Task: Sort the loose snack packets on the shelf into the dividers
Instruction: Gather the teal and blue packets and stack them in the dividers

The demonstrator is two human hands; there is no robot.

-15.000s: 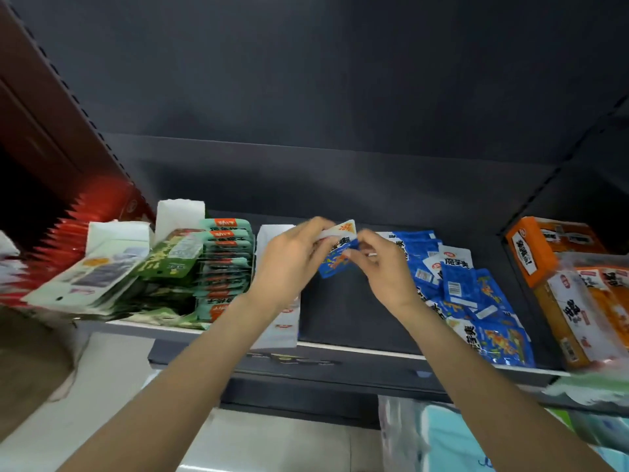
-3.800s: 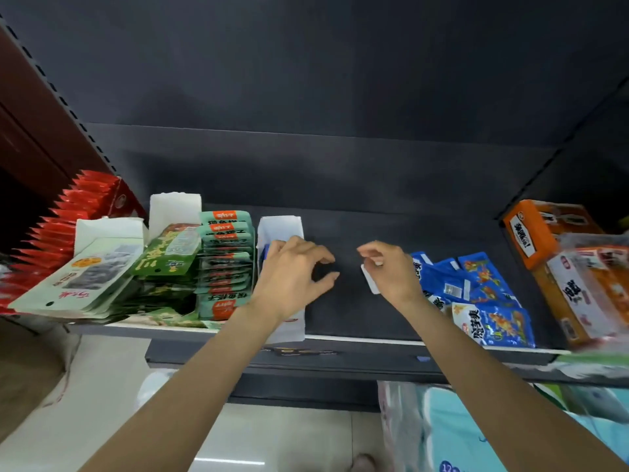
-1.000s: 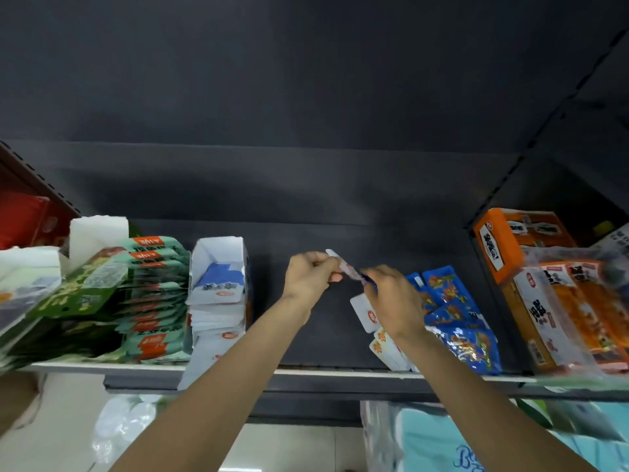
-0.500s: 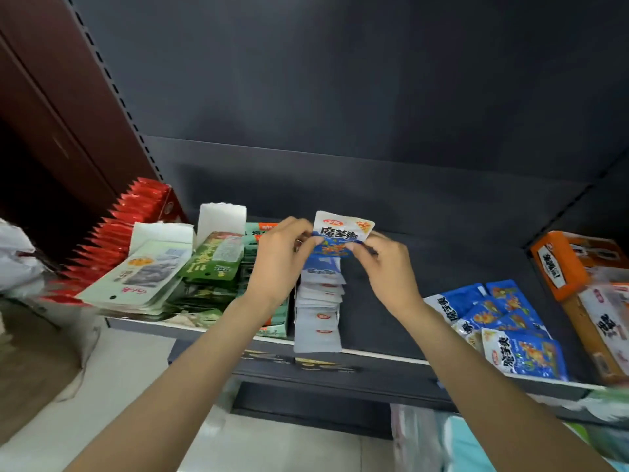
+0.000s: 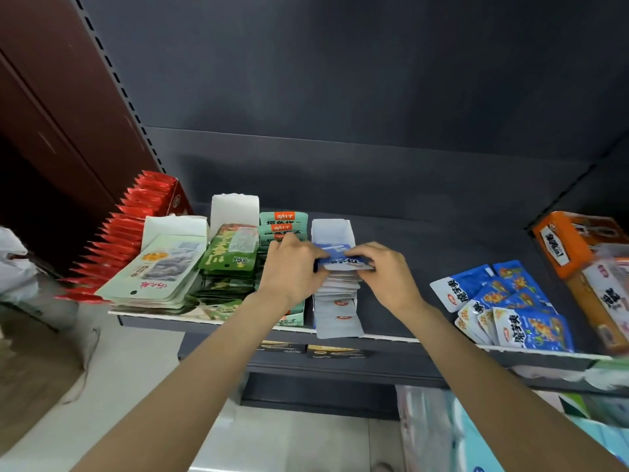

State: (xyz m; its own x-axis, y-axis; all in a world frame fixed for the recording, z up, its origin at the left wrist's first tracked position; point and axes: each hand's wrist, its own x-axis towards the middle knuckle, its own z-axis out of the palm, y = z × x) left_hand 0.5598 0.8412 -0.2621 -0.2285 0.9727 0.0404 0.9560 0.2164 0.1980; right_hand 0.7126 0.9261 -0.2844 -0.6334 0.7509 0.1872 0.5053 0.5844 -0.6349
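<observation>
A: Where is the packet right now?

B: The small blue-and-white foil snack packet [image 5: 342, 261] is held over the row of like packets standing in the white cardboard divider tray [image 5: 332, 230], near the middle of the dark grey metal shelf [image 5: 442, 240]. It lies nearly flat on top of that row.

A: And the hands?

B: Both are on it. The left hand [image 5: 289, 267] has its grip clenched round the packet's left edge, fingers curled over the top. The right hand [image 5: 384, 269] pinches the right edge, fingertips pressed to the foil.

A: What remains loose?

B: A heap of blue foil snack packets [image 5: 500, 301] lies unsorted to the right, well apart from the tray, some face up and overlapping, reaching to the front lip of the shelf.

A: What stands left of the tray?

B: Just beside it, a stack of teal-green packets with orange labels [image 5: 283, 223], partly hidden by the left hand. Then dark green flat pouches [image 5: 231, 253], pale green hanging pouches [image 5: 160, 270], and a row of red foil packets [image 5: 136, 212] at the far left.

A: And on the right end?

B: Orange cartons with white labels [image 5: 571, 240], beside the loose heap.
</observation>
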